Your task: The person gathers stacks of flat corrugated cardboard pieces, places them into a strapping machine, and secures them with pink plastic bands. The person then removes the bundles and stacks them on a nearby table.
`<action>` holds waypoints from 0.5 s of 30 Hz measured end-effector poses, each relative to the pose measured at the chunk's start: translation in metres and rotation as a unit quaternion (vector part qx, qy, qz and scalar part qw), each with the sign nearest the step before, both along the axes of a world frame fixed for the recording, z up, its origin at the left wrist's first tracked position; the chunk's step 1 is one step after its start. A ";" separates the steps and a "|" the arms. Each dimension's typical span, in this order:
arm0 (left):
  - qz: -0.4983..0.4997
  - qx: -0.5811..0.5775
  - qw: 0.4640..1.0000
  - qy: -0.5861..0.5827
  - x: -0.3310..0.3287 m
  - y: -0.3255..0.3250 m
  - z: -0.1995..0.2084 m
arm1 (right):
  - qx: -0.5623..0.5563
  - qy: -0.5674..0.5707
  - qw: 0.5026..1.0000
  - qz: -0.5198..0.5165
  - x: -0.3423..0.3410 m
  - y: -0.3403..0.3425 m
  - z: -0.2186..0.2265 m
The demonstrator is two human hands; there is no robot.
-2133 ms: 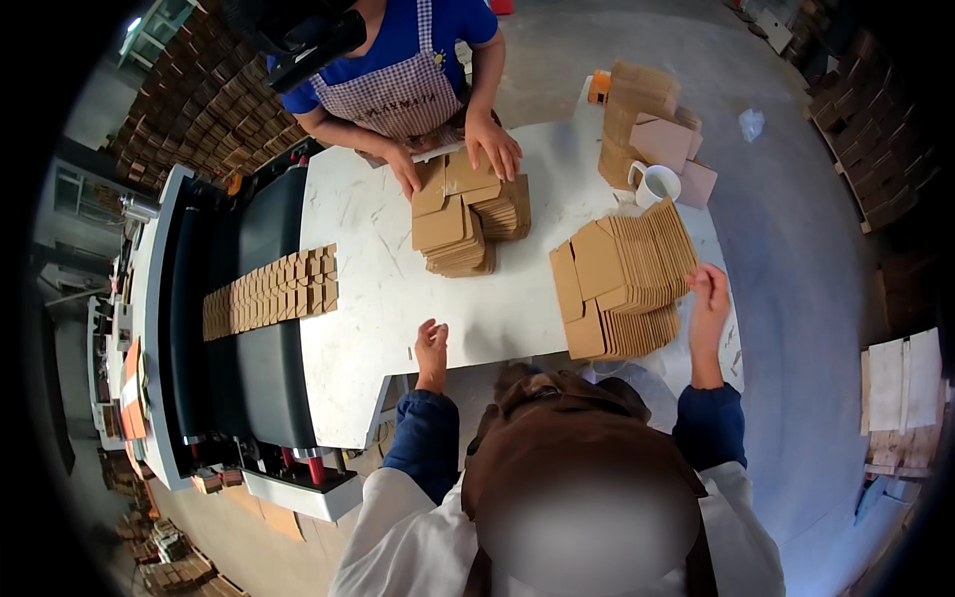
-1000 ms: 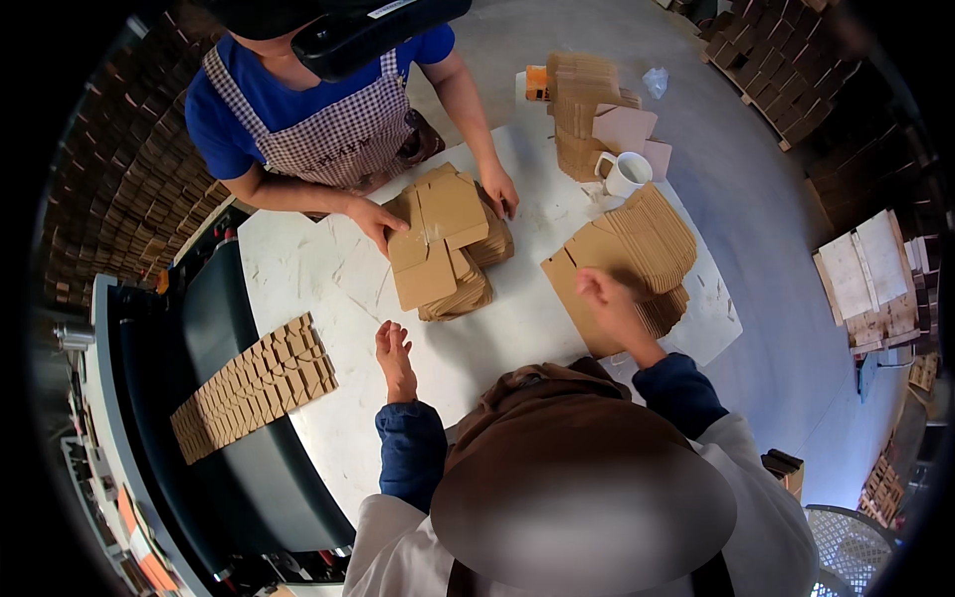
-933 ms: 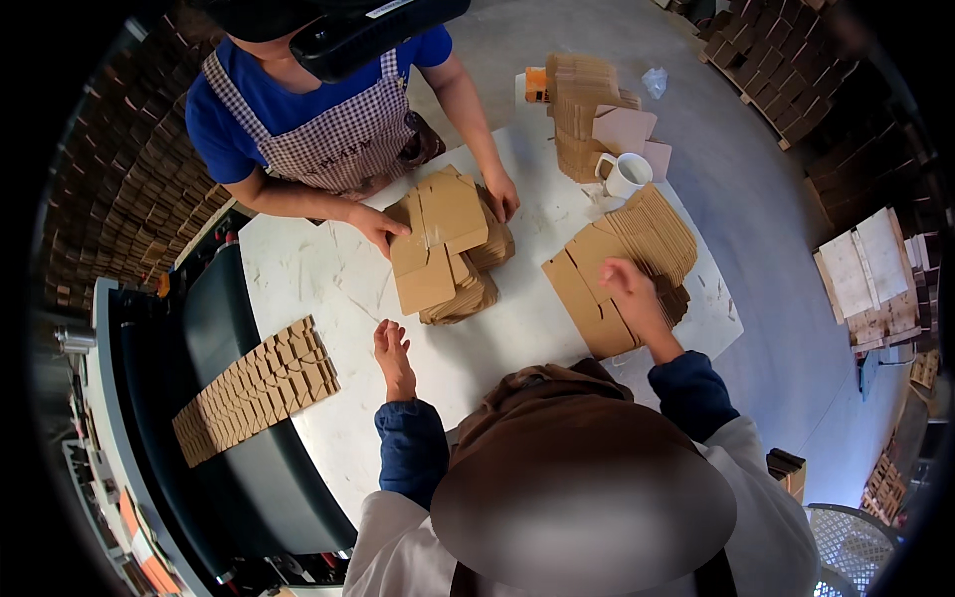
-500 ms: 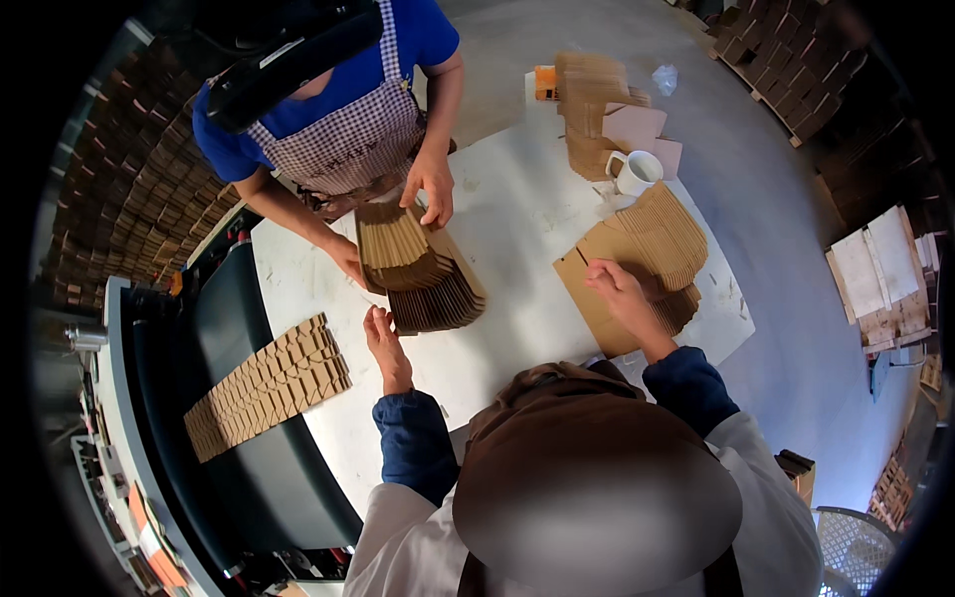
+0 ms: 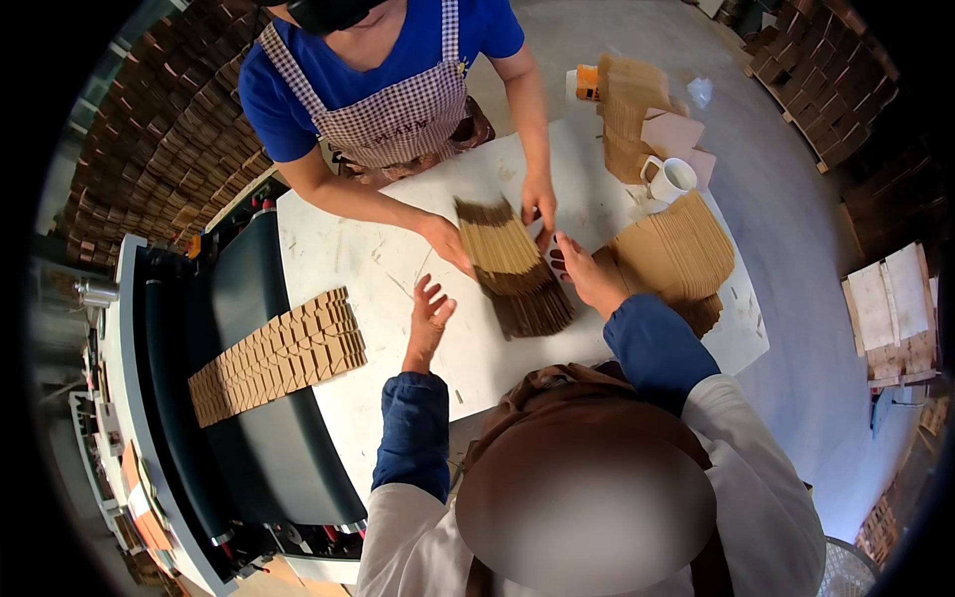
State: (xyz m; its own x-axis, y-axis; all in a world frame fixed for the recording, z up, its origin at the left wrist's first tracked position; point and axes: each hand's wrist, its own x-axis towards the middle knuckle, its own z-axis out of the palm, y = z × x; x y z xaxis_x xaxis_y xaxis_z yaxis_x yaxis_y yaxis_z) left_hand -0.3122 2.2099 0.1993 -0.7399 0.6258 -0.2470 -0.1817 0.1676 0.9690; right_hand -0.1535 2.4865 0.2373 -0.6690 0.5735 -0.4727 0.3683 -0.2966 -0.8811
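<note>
Between my hands stands a bundle of folded brown cardboard pieces (image 5: 509,261), its edges fanned in layers. A co-worker across the table has one hand at each side of it. My left hand (image 5: 429,323) is raised over the white table, left of the bundle, with bent fingers apart and nothing in them. Close to the bundle's right side is my right hand (image 5: 589,277), fingers stretched out and holding nothing; whether its fingertips touch the cardboard I cannot tell. Beyond my right hand lies a fanned stack of flat cardboard (image 5: 686,249), its lower part partly hidden by my sleeve.
On the left, a dark conveyor belt (image 5: 244,298) carries an overlapping row of cardboard pieces (image 5: 284,356). A white mug (image 5: 672,179) and more cardboard (image 5: 629,119) sit at the table's far right. Stacked cardboard (image 5: 169,149) lines the left wall. The co-worker (image 5: 398,109) leans over the far edge.
The co-worker has shifted the bundle to the right, between my hands. My right hand has left the flat stack and moved left to the bundle's side. The head view has shifted slightly.
</note>
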 end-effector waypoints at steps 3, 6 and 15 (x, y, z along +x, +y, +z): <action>-0.048 0.039 0.996 -0.062 0.046 0.026 -0.007 | -0.031 -0.001 0.999 -0.025 0.028 0.017 -0.015; -0.064 0.046 0.990 -0.115 0.097 0.045 -0.019 | -0.057 -0.016 0.996 -0.071 0.063 0.019 0.004; -0.092 -0.009 0.992 -0.085 0.165 0.107 -0.021 | 0.246 -0.127 0.960 0.041 0.155 0.072 0.087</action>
